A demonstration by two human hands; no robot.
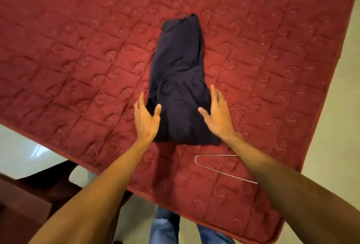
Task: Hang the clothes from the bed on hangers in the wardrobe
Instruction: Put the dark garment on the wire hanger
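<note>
A red quilted bed cover [78, 49] was spread under everything, with pale floor [341, 107] seen to the right and dark wooden furniture [25, 195] at the lower left. A wire hanger [216, 155] lay on the cover just beside the near end of a folded dark navy garment [179, 80]. The garment's long axis ran away from the person, with the narrower end farthest.

The left hand [146, 119] and right hand [218, 115] were held flat-fingered against its near sides, thumbs over the cloth, and nothing was gripped. The hanger's right part was hidden by the right forearm. The kind of garment could not be made out.
</note>
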